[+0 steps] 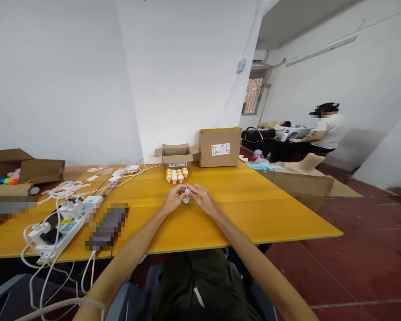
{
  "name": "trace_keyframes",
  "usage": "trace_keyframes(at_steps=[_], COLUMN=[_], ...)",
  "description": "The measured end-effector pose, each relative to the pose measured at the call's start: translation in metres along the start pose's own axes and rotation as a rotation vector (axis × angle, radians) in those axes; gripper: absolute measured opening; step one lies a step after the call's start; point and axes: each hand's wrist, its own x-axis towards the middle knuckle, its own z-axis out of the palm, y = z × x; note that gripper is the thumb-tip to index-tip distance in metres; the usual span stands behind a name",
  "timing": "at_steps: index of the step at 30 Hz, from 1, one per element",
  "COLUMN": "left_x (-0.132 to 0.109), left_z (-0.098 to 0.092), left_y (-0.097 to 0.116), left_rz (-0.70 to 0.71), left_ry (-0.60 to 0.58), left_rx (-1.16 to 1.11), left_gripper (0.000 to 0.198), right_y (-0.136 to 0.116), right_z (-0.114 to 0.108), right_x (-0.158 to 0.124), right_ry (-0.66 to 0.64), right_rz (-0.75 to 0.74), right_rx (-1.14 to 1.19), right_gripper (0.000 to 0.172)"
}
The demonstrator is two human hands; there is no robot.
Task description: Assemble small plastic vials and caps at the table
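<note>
A: Layout, big to small?
B: Yellow table [267, 218], near edge well short of the fingers. Wood runs rightward to the slanted side edge: most room there. Big carton [205, 156] at the back, power strip [75, 227] well left, small open box [177, 158] just left of the big carton.
A: Hands?
B: Left hand [173, 200] and right hand [204, 199] face each other. Orange-and-white containers [177, 174] sit just beyond, tight on the far side.
A: Smallest?
B: Blue-rimmed jar [186, 200], just nearside of the fingertips. Then a pale speckled piece [187, 191], pinched between both hands' fingertips; neither's nearer. Long axis: too small to tell. Touching the jar? Can't tell.
</note>
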Motion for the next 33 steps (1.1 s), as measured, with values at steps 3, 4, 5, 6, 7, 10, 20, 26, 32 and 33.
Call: trace_keyframes(at_steps=[3,4,5,6,7,10,20,26,32,33], left_x=[0.001,0.001,0.001,0.001,0.001,0.001,0.002,0.001,0.001,0.001], left_z=[0.0,0.0,0.0,0.0,0.001,0.001,0.0,0.0,0.001,0.001], left_y=[0.002,0.002,0.002,0.002,0.002,0.001,-0.004,-0.004,-0.002,-0.002], left_rz=[-0.012,-0.017,-0.023,-0.029,-0.034,-0.043,-0.051,-0.067,-0.069,-0.067], left_ry=[0.004,0.005,0.01,0.015,0.019,0.024,0.046,0.021,0.011,0.01], left_rx=[-0.016,-0.021,-0.027,-0.033,-0.04,-0.062,-0.082,-0.104,-0.129,-0.136], left_gripper=[0.025,0.026,0.027,0.028,0.028,0.029,0.031,0.031,0.032,0.032], right_y=[0.0,0.0,0.0,0.0,0.0,-0.001,-0.01,-0.01,-0.009,-0.009], right_z=[0.0,0.0,0.0,-0.001,-0.001,-0.003,-0.004,-0.003,-0.001,-0.001], right_x=[0.002,0.003,0.004,0.005,0.005,0.007,0.008,0.007,0.005,0.005], right_ry=[0.02,0.032,0.045,0.056,0.062,0.024,-0.025,-0.003,-0.017,-0.013], right_rz=[0.079,0.112,0.144,0.174,0.2,0.267,0.255,0.229,0.198,0.194], right_rx=[0.082,0.11,0.135,0.155,0.169,0.192,0.15,0.083,0.006,-0.006], right_gripper=[0.032,0.032,0.031,0.029,0.027,0.027,0.036,0.038,0.043,0.043])
